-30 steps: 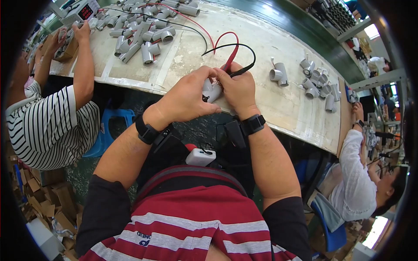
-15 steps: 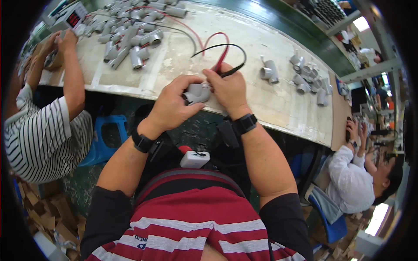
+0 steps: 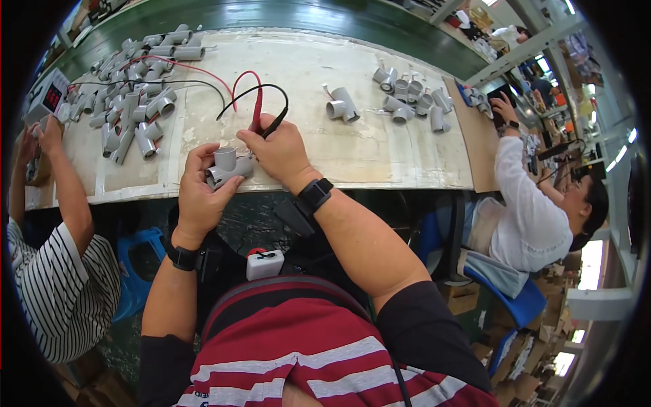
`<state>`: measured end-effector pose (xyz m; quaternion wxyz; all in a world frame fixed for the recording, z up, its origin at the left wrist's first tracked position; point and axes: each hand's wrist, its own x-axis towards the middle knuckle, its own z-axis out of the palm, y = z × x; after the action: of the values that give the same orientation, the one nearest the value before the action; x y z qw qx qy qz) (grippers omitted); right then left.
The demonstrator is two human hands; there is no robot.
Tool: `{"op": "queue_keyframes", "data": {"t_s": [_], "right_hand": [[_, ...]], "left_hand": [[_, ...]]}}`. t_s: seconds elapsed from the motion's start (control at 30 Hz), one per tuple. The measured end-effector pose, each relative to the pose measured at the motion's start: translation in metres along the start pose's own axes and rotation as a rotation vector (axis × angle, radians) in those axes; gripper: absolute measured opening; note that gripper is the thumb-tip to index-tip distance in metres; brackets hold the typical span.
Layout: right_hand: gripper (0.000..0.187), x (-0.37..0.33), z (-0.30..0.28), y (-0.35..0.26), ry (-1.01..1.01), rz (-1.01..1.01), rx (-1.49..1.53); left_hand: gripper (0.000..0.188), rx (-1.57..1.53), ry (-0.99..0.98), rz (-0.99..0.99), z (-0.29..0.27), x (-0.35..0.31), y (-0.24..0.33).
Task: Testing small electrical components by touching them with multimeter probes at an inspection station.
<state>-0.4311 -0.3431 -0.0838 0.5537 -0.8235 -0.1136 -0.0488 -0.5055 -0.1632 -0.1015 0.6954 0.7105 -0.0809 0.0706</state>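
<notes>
In my left hand I grip a grey T-shaped pipe fitting just above the near edge of the table, one round opening facing up. My right hand is closed around a red probe and a black probe, held together. Its fingers are right beside the fitting's right end. The probe tips are hidden by my fingers, so whether they touch the fitting I cannot tell. Red and black leads loop back from the probes across the table.
A heap of grey fittings lies at the left, near a small box with a red display. More grey fittings are at the right, with one separate fitting. Co-workers sit at both sides; a blue stool stands left.
The view has swung, so the table and my hands appear farther left. The fitting has turned in my left hand, its opening now upward. The co-worker on the right has reached toward some fittings.
</notes>
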Motion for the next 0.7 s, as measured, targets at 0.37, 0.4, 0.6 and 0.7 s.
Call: {"op": "queue_keyframes", "data": {"t_s": [0.37, 0.4, 0.6, 0.7], "right_hand": [[0.02, -0.005, -0.005, -0.001, -0.08, 0.217, 0.163], [0.02, -0.004, -0.003, -0.005, -0.099, 0.203, 0.173], [0.019, 0.006, -0.038, -0.017, 0.095, 0.188, 0.492], [0.019, 0.014, -0.058, -0.03, 0.153, 0.176, 0.478]], "left_hand": [[0.059, 0.298, 0.027, 0.061, -0.016, 0.003, 0.017], [0.059, 0.323, 0.041, 0.041, -0.022, 0.002, 0.021], [0.055, 0.493, 0.407, 0.238, -0.085, 0.056, 0.034], [0.06, 0.796, 0.674, 0.264, -0.157, 0.122, 0.031]]}}
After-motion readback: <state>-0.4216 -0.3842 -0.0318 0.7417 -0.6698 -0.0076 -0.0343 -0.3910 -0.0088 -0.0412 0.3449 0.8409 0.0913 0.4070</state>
